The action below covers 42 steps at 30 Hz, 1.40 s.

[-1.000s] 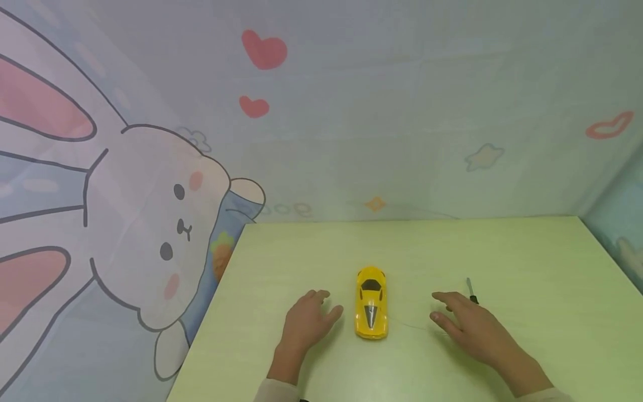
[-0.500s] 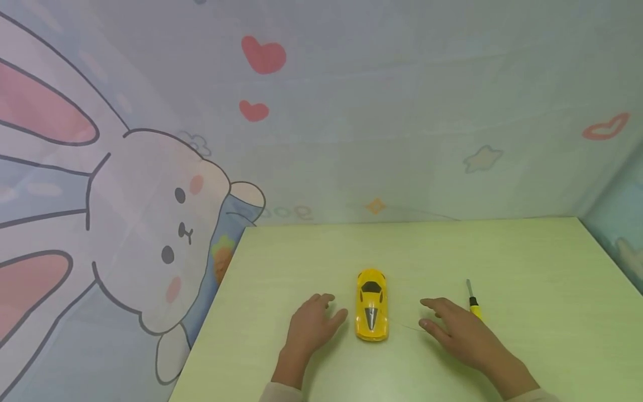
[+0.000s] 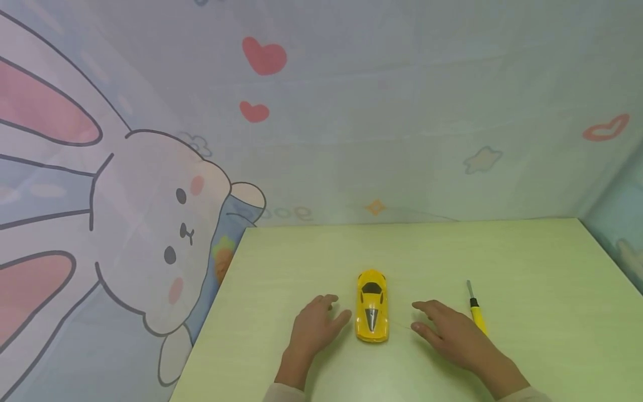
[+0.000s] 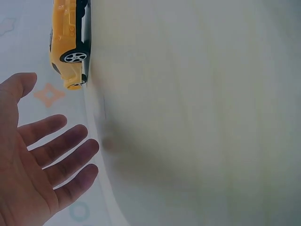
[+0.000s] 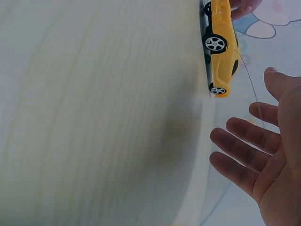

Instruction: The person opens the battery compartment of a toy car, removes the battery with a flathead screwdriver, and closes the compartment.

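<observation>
A yellow toy car [image 3: 372, 307] with a dark windshield stands on its wheels on the pale green table [image 3: 301, 251], between the two hands. To its left is my left hand [image 3: 316, 324], palm turned toward the car, fingers spread and relaxed; a gap separates thumb and car. On the other side my right hand [image 3: 447, 332] faces the car the same way, fingers loosely extended and holding nothing. Just beyond the right hand lies a screwdriver [image 3: 476, 312] with a yellow and black handle, its lower end hidden behind the hand. Both wrist views show bare palms near the car.
A fabric backdrop [image 3: 402, 111] with hearts and a big rabbit [image 3: 150, 223] rises behind the table and along its left side. A thin line runs from the car toward the right hand.
Both hands have moved inward toward the car, the right one farther. More of the screwdriver's yellow handle now shows. The car stays in place on the table.
</observation>
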Available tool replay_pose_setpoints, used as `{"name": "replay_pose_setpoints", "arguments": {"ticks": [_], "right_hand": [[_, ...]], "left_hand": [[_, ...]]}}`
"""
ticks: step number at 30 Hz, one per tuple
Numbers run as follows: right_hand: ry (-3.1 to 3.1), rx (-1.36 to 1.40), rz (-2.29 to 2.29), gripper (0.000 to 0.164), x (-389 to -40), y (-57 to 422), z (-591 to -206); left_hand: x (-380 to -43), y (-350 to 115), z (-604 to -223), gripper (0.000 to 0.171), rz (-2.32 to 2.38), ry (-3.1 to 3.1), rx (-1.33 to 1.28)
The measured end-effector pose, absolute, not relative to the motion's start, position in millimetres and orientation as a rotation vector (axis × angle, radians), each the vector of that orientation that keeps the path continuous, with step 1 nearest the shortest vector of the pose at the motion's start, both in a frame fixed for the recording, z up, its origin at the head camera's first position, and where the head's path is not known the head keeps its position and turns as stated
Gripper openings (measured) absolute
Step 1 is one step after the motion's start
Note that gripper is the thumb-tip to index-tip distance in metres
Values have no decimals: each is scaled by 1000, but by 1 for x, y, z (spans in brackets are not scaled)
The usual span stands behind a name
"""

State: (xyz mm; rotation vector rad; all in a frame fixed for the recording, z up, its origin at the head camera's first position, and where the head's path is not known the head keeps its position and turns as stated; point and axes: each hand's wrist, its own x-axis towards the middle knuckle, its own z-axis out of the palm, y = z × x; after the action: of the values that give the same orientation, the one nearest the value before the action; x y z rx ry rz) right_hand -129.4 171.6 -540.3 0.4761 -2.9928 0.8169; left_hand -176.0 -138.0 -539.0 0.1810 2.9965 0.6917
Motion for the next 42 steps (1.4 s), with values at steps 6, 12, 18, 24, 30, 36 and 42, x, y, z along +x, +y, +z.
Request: {"name": "replay_pose_setpoints", "arguments": {"ticks": [6, 12, 18, 24, 30, 36, 42], "right_hand": [[-3006, 494, 838, 49, -131, 166, -539], [-3047, 492, 833, 47, -132, 161, -539], [-3083, 494, 849, 48, -135, 155, -540], [-3089, 513, 840, 48, -135, 150, -541], [-3075, 521, 848, 48, -136, 147, -541], [-3046, 528, 869, 49, -138, 143, -546], [-3007, 527, 870, 50, -140, 136, -549]], "left_hand": [[-176, -135, -538, 56, 691, 2991, 189], [-177, -132, -536, 57, 730, 2978, 201], [-178, -126, -537, 59, 763, 2960, 204], [-178, -120, -538, 59, 826, 2942, 173], [-179, -117, -538, 62, 864, 2933, 156], [-181, -115, -540, 61, 874, 2936, 154], [-183, -111, -543, 63, 926, 2934, 157]]}}
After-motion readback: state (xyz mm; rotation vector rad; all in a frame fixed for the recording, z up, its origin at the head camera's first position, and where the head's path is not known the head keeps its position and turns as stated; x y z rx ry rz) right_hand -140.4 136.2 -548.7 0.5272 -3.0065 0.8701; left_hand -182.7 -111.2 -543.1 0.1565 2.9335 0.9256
